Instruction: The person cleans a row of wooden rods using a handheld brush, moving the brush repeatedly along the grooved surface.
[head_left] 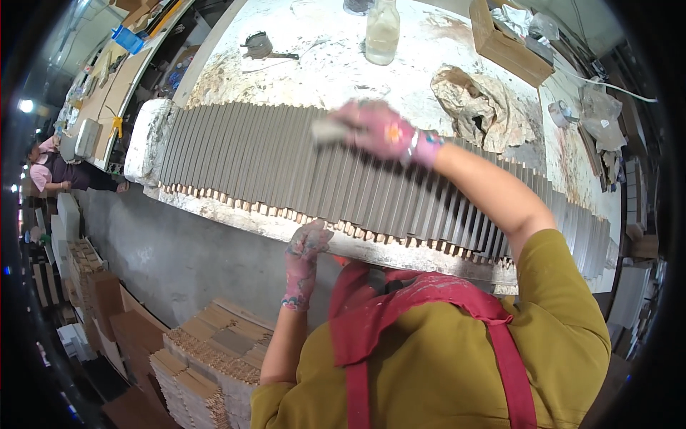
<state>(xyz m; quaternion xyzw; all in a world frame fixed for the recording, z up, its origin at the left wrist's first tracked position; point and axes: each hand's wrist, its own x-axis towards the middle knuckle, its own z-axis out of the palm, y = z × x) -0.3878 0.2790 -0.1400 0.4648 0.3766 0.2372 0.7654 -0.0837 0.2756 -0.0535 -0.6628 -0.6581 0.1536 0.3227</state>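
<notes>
A long row of thin grey strips (243, 146) lies side by side across the table, with pale ends along the near edge. My right hand (379, 130), in a pink patterned glove, is over the middle of the row and smeared a little by motion. It grips a pale pad or block (329, 131), whose exact kind is blurred, against or just above the strips. At the near ends of the strips is my left hand (306, 247), gloved too, its fingers curled; what they hold, if anything, is hidden. A white block (148, 143) stands at the row's left end.
Behind the row are a glass bottle (382, 34) of cloudy liquid, a dark round tool (259, 46), a crumpled stained cloth (482, 107) and a cardboard box (504, 46). Stacked cardboard-coloured bundles (221, 343) stand on the floor by my left arm. Another person (64, 168) is at far left.
</notes>
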